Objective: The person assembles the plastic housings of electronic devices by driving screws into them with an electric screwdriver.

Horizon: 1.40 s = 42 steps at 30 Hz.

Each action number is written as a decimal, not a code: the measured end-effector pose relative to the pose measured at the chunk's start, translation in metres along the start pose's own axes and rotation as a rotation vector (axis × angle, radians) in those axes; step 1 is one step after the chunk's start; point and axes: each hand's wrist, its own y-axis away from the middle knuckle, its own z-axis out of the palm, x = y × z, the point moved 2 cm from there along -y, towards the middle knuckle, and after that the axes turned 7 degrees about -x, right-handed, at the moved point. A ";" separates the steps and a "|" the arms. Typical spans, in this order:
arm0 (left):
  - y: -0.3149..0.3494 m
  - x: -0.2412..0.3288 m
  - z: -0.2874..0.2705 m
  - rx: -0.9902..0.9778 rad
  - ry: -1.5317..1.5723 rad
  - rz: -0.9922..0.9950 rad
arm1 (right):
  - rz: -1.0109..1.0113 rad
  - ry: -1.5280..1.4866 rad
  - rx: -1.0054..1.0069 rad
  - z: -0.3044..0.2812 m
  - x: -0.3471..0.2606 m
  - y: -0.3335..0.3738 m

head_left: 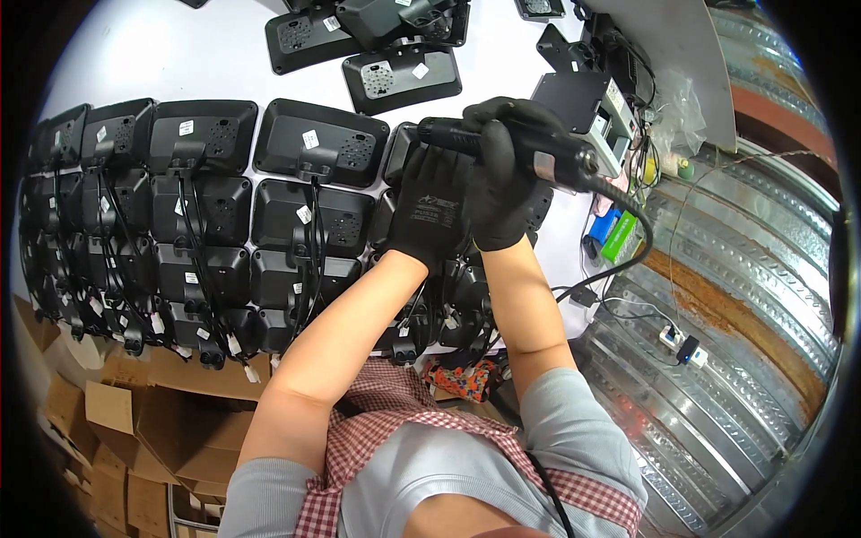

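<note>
My right hand point(502, 188), in a black glove, is closed around a black corded electric screwdriver point(554, 156). The tool lies sideways, its nose pointing left over the fingertips of my other hand. My left hand point(425, 204), gloved too, rests with fingers stretched out on a black rectangular device housing point(398, 154). Most of that housing is hidden beneath both hands and the tool. Directly left sits another black housing point(296, 134) with a white label, a speaker-like grid of holes and a bracket at its lower edge.
Rows of similar housings point(202, 211) with dangling cables cover the white table point(206, 58). More housings point(402, 79) are piled at the far side. Right of me are a grey-white box point(613, 125), a green box point(621, 237) and tangled cords. Cardboard boxes point(134, 421) stand below the left table edge.
</note>
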 end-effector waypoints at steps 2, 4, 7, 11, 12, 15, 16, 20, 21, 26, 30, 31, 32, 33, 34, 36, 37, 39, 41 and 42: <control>0.001 0.001 -0.003 -0.010 0.004 -0.011 | 0.005 -0.008 -0.026 0.003 0.003 0.000; 0.002 0.004 -0.002 -0.043 0.048 -0.001 | 0.008 -0.014 -0.052 0.006 0.006 -0.002; 0.001 0.003 -0.004 0.003 0.187 -0.041 | -0.042 0.139 -0.073 0.011 0.018 -0.008; 0.003 0.002 -0.001 0.021 0.401 -0.082 | -0.021 0.018 -0.059 0.017 0.026 -0.009; 0.003 0.006 -0.006 0.038 0.391 -0.075 | -0.043 0.042 -0.083 0.015 0.025 -0.010; -0.009 0.015 -0.018 -0.164 0.345 -0.117 | -0.079 0.189 -0.118 0.011 0.017 -0.014; -0.012 0.016 -0.017 -0.378 0.302 -0.182 | -0.081 0.308 -0.141 0.009 0.014 -0.016; 0.007 -0.005 0.012 0.051 -0.054 0.055 | -0.081 0.040 -0.020 -0.040 -0.024 0.010; 0.008 0.004 0.008 0.036 -0.034 0.078 | 0.043 0.030 0.183 -0.071 -0.026 0.035; -0.002 0.015 -0.016 -0.076 -0.120 0.014 | -0.232 0.100 0.647 -0.157 -0.052 0.058; -0.002 0.016 -0.008 -0.082 -0.141 0.018 | -0.356 0.153 0.757 -0.182 -0.039 0.047; -0.002 0.016 -0.008 -0.078 -0.148 0.017 | -0.333 0.151 0.763 -0.184 -0.035 0.045; -0.003 0.016 -0.007 -0.083 -0.151 0.021 | -0.318 0.124 0.690 -0.184 -0.033 0.044; -0.003 0.018 -0.009 -0.084 -0.154 0.021 | -0.298 0.097 0.616 -0.181 -0.034 0.044; -0.002 0.019 -0.010 -0.084 -0.156 0.021 | -0.291 0.148 0.482 -0.186 -0.032 0.042; -0.003 0.018 -0.011 -0.089 -0.157 0.024 | -0.217 0.268 0.328 -0.185 -0.039 0.040; -0.003 0.017 -0.011 -0.087 -0.159 0.027 | -0.238 0.421 0.270 -0.180 -0.040 0.040; -0.001 0.014 -0.009 -0.084 -0.154 0.034 | -0.261 0.568 0.203 -0.175 -0.042 0.040; 0.000 0.011 -0.007 -0.094 -0.122 0.036 | -0.137 0.280 0.432 -0.181 -0.037 0.042; 0.004 0.007 -0.007 -0.086 -0.134 0.015 | -0.133 0.111 0.443 -0.169 -0.038 0.045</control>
